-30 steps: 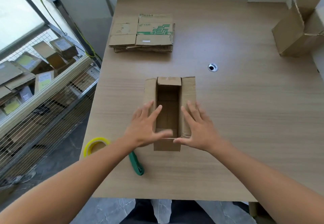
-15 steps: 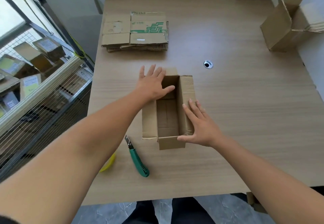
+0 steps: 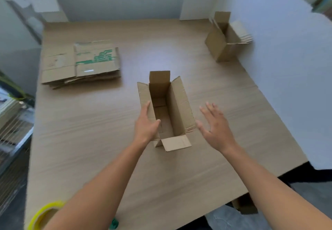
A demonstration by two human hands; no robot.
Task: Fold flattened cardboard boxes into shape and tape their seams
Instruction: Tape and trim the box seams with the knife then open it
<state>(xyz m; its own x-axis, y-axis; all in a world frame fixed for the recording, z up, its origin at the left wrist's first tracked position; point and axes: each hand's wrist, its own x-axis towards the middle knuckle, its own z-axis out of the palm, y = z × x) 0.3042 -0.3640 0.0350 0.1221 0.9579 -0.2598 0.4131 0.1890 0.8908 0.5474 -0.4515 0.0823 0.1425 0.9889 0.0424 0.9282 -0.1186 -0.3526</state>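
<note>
An open cardboard box (image 3: 179, 107) stands on the wooden table (image 3: 86, 139) in the middle of the head view, its top flaps upright. My left hand (image 3: 145, 126) holds the box's left wall, fingers along the outside and thumb over the inner edge. My right hand (image 3: 215, 127) hovers open just right of the box, fingers spread, not touching it. A yellow tape roll (image 3: 42, 213) lies at the table's near left corner, partly hidden by my left forearm.
A stack of flattened boxes (image 3: 80, 62) lies at the far left of the table. A folded box (image 3: 224, 39) with open flaps sits at the far right by the wall. A green knife handle (image 3: 114, 223) peeks out under my left arm.
My left hand came back from the box's far end to its left wall. My right hand lifted off the right flap. The flaps now stand upright, and the view swung right.
</note>
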